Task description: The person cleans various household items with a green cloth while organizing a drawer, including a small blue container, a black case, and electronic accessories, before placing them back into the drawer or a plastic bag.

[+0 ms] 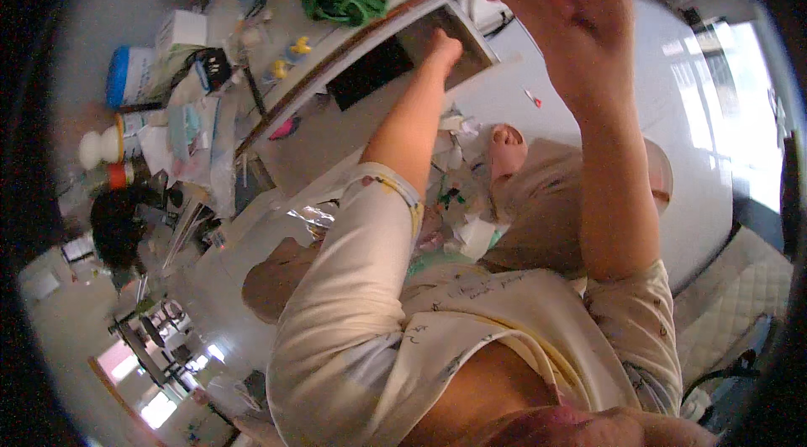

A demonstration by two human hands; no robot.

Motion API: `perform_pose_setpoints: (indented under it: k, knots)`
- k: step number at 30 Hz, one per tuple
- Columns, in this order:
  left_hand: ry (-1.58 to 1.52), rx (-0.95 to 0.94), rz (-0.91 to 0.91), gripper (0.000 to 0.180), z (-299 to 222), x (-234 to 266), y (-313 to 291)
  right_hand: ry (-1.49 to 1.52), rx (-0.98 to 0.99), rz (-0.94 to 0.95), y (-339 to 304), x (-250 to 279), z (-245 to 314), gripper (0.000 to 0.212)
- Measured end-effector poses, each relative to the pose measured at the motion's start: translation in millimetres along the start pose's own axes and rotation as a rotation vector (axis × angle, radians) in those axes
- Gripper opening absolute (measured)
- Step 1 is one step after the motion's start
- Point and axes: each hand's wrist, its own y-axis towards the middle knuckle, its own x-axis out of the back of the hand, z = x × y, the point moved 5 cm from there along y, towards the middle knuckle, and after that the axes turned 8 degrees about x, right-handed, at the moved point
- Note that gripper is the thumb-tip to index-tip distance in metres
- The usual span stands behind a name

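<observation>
The person is reaching the left hand [443,45] into the dark open shelf [395,64] under the edge of the messy desk [336,47], with the fingers curled at the shelf's rim, though I cannot tell if they are holding anything. The right hand [546,1] is lifting up by the desk top, fingers spread wide and holding nothing. The shelf mouth is narrow with hard edges, so going deeper is likely calling for a slow, straight arm, while the pale floor [588,111] is giving the arms room.
</observation>
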Motion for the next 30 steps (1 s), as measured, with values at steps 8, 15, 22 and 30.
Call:
perform_pose_setpoints:
  k: [8,15,22,30]
  knots:
    - [0.175,-0.162,0.057,0.039,-20.4,15.2,-33.5,-0.368,0.038,0.285,-11.3,-31.9,0.4,0.016]
    - [0.241,-0.449,0.059,0.027,-36.0,84.4,-154.1,-0.541,0.160,0.414,-13.6,-51.9,-1.5,0.016]
    - [-0.104,-0.816,-0.397,0.013,-39.4,218.9,-263.7,-0.697,0.294,0.492,-20.9,-78.5,2.5,0.013]
    - [0.102,-0.625,-0.866,0.028,-67.4,375.4,-170.7,-0.770,0.376,0.676,-35.0,-113.6,2.3,0.016]
